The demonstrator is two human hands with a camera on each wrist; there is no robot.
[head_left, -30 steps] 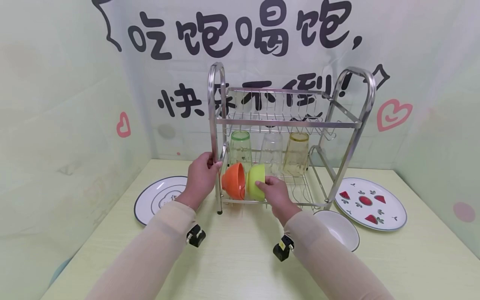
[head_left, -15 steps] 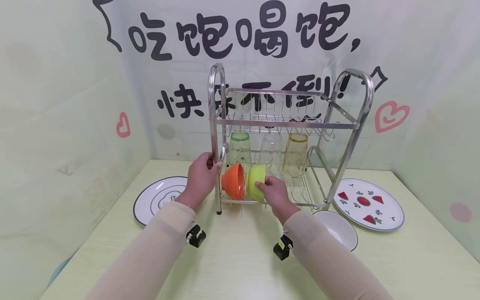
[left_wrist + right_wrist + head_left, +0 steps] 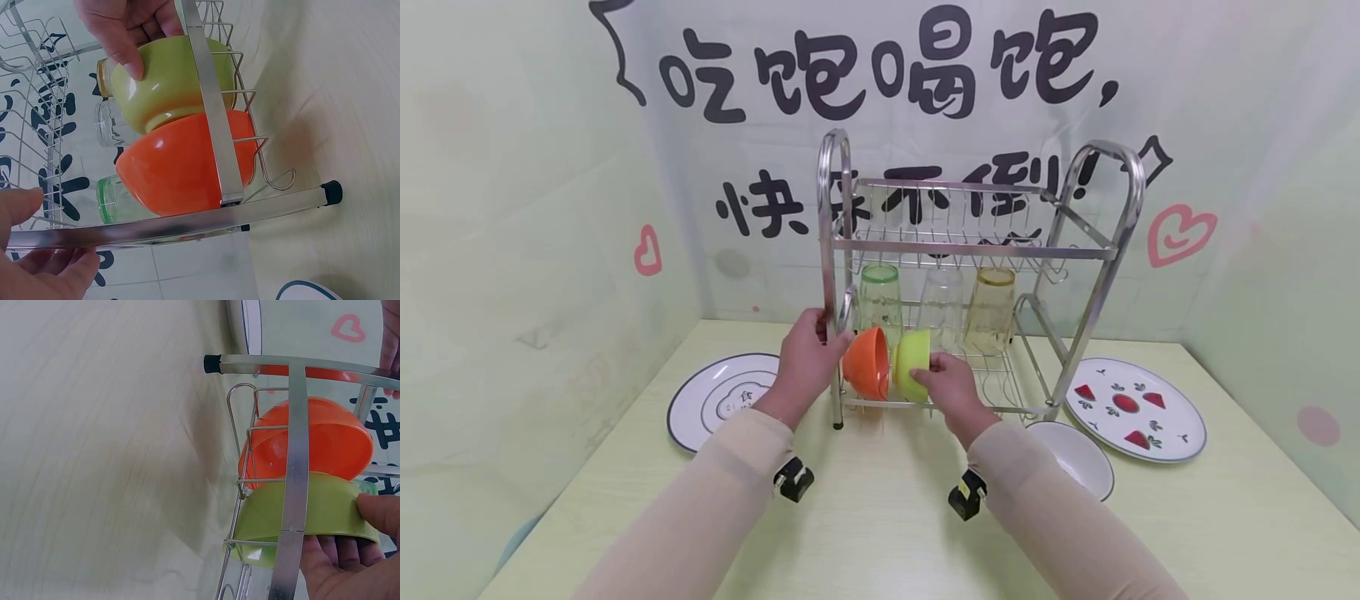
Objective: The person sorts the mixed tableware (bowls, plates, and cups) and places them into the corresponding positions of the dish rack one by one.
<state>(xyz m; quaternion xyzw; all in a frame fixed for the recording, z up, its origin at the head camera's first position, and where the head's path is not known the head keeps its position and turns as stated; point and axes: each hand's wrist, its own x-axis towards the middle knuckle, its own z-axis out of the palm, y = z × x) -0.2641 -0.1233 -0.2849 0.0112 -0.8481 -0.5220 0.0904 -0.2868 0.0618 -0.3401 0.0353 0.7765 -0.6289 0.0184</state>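
A yellow-green bowl (image 3: 912,367) stands on its side on the lower tier of a metal dish rack (image 3: 977,248). My right hand (image 3: 953,385) pinches its rim, thumb on the outside and fingers inside, as the right wrist view shows. Left of it an orange bowl (image 3: 867,364) also lies on its side, its mouth facing the green bowl. My left hand (image 3: 805,358) is around the rack's left front post (image 3: 125,235), with the thumb on one side and the fingers on the other. The left wrist view shows the thumb slightly off the metal.
Behind the bowls stand a green glass (image 3: 880,296), a clear glass (image 3: 942,308) and a yellow glass (image 3: 991,308), all upside down. One plate (image 3: 700,400) lies left of the rack; a watermelon-patterned plate (image 3: 1180,417) and a white bowl (image 3: 1086,458) lie right.
My left thumb has shifted slightly right across the post. The right hand and the green bowl have barely moved. The head view has tilted a little.
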